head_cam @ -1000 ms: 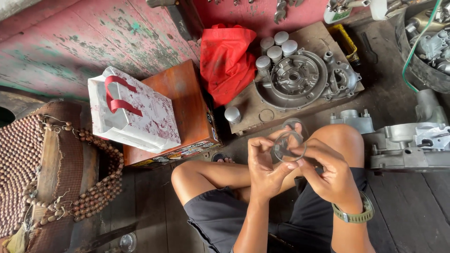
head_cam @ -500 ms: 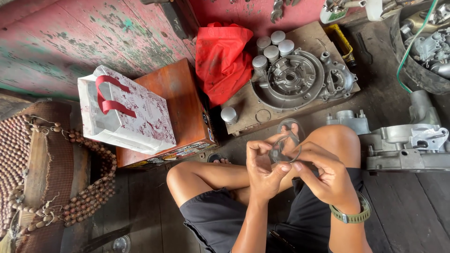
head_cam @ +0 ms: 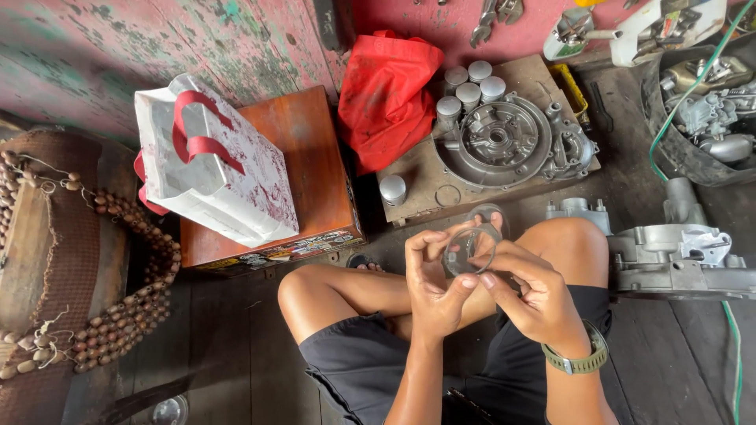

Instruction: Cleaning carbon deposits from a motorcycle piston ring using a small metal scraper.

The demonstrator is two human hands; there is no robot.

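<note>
The wall (head_cam: 118,55), pink with green showing through the worn paint, fills the top left. Beneath it a wooden box (head_cam: 315,165) carries a white bag (head_cam: 228,181) with red handles, and a beaded mat (head_cam: 71,275) lies at the far left. A red cloth (head_cam: 390,94) slumps beside a board (head_cam: 520,177) that bears an engine cover (head_cam: 504,142) and a cluster of small metal cylinders (head_cam: 468,86). To the right lie a second casing (head_cam: 677,260) and a tub of parts (head_cam: 701,110), with a green hose (head_cam: 669,118) running over it.

The person sits on the dark floor (head_cam: 213,338) with bare knees raised.

Both hands meet in front of the right knee (head_cam: 575,244). The left hand (head_cam: 433,279) grasps a thin metal ring (head_cam: 470,250) by its near rim, fingers curled up around the left side. The right hand (head_cam: 535,295), a green watch (head_cam: 579,360) on its wrist, pinches the lower edge of the same ring between thumb and forefinger. The ring stands nearly upright, held in the air just above the knee, and a second ring-like edge shows close behind it; whether that is a separate part I cannot tell.

Compared with half a second ago, the hands sit in much the same place, but the ring now faces the camera more openly and the fingers have spread round its rim. That suggests the ring is being turned for inspection or fitting rather than set down.
</note>
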